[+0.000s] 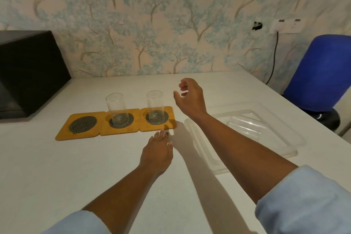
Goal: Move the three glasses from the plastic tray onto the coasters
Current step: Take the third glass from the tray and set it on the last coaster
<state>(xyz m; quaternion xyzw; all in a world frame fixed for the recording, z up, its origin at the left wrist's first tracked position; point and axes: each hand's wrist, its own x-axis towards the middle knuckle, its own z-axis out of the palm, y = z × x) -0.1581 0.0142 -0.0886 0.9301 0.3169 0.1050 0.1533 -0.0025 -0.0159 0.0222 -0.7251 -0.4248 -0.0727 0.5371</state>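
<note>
Head view showed two glasses point(116, 108) on coasters point(121, 119), the right hand point(190, 99) beside them with fingers apart and empty, the left hand point(157, 150) flat near the desk's point(57, 176) middle, perhaps steadying.

third glass point(245, 126) perhaps lying in the clear tray point(284, 144); too faint to tell.

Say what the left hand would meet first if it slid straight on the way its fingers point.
Probably the near edge of the rightmost square orange wooden coaster, just ahead of the left hand; the clear glass tumbler stands farther back on it.
</note>
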